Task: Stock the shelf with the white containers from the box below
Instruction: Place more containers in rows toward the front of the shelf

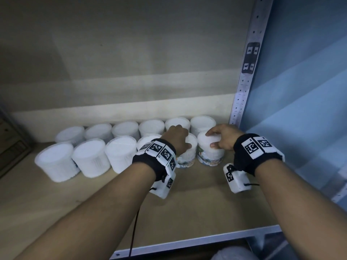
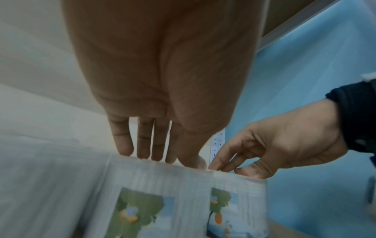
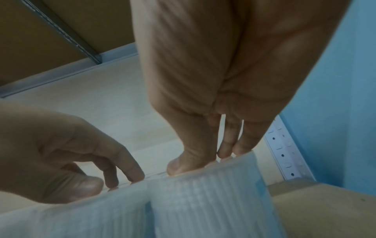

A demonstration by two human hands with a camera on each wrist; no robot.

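Two rows of white round containers [image 1: 88, 156] stand on the wooden shelf board [image 1: 187, 203]. My left hand [image 1: 178, 139] grips the lid rim of a front-row container with a picture label [image 1: 188, 158]; its fingers [image 2: 146, 149] reach over the lid edge of that container [image 2: 152, 193]. Beside it, my right hand [image 1: 221, 139] holds the rightmost front container [image 1: 210, 154] from above, thumb on the near rim and fingers [image 3: 225, 148] over the top of the container [image 3: 203, 201]. Both containers stand side by side on the board.
A perforated metal upright [image 1: 242, 91] with a black-and-white marker [image 1: 250, 57] bounds the shelf on the right, with a blue wall [image 1: 300, 109] beyond it. A cardboard box [image 1: 11, 145] sits at far left. The shelf's metal front edge [image 1: 187, 244] runs below my arms.
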